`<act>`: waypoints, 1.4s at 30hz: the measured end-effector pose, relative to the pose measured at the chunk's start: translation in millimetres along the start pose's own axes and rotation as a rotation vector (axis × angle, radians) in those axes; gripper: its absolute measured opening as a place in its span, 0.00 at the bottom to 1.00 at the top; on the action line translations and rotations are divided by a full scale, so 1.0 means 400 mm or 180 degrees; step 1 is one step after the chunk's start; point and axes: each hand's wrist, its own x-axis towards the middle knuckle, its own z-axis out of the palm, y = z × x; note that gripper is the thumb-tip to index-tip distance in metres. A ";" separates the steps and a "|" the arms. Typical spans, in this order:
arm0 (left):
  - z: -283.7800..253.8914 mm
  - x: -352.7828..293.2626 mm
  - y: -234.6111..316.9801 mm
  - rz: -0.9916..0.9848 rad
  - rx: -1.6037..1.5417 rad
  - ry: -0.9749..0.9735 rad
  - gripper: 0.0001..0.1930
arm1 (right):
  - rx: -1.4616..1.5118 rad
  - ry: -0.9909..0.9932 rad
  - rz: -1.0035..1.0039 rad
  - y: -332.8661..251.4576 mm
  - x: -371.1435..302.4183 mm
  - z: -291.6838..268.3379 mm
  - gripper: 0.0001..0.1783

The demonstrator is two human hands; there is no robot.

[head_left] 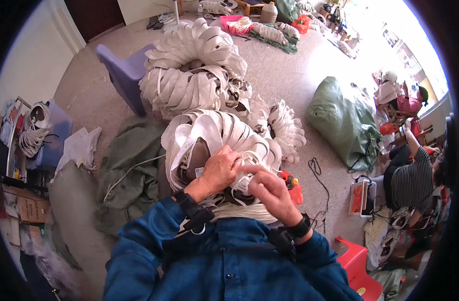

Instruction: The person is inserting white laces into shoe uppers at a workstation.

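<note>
In front of my body lies a thick bundle of white shoe uppers (234, 125), nested one against another in a curved row. My left hand (219, 169) rests over the near uppers, beside one with a grey-brown lining (198, 156) and a small white label. Its fingers are bent and pinched together; what they grip is hidden. Just to the right, my right hand (273, 193) hovers close to the left fingertips, its fingers curled and a little blurred. Whether a lace or thread runs between them is too small to tell. Pale laces (244, 213) hang below the hands.
More coiled upper bundles (194, 55) are piled beyond, by a purple chair (124, 67). A green sack (342, 120) stands right, dark green cloth (131, 170) lies left. A red stool (357, 266) is near my right elbow. Other people, one in a striped top (412, 178), sit at right.
</note>
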 end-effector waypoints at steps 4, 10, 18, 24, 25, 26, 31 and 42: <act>0.005 -0.001 -0.015 0.0058 -0.0135 0.0123 0.09 | 0.1693 -0.1244 0.1979 0.039 -0.092 -0.039 0.18; -0.001 0.001 -0.009 0.0016 -0.0134 0.0021 0.09 | -0.1871 -0.2860 0.2504 0.143 -0.490 -0.230 0.16; 0.009 0.072 0.004 0.0290 -0.0517 -0.0138 0.11 | -0.1462 -0.0881 0.1512 0.137 -0.328 -0.172 0.09; -0.016 0.099 0.015 0.0283 -0.0617 -0.0423 0.06 | -0.0637 0.0090 0.0935 0.097 -0.134 -0.036 0.08; -0.022 0.094 0.015 0.0600 -0.0505 -0.0289 0.05 | -0.0593 0.0055 0.0983 0.098 -0.122 -0.018 0.08; -0.028 0.087 0.017 0.0604 -0.0501 -0.0306 0.05 | -0.0586 0.0069 0.0991 0.101 -0.119 -0.002 0.08; -0.066 0.064 0.049 0.0648 -0.0076 -0.0871 0.04 | -0.0656 0.0047 0.1138 0.133 -0.114 0.033 0.13; -0.048 0.109 0.052 0.0417 0.0336 -0.1229 0.10 | -0.0686 0.0102 0.1086 0.135 -0.099 0.046 0.09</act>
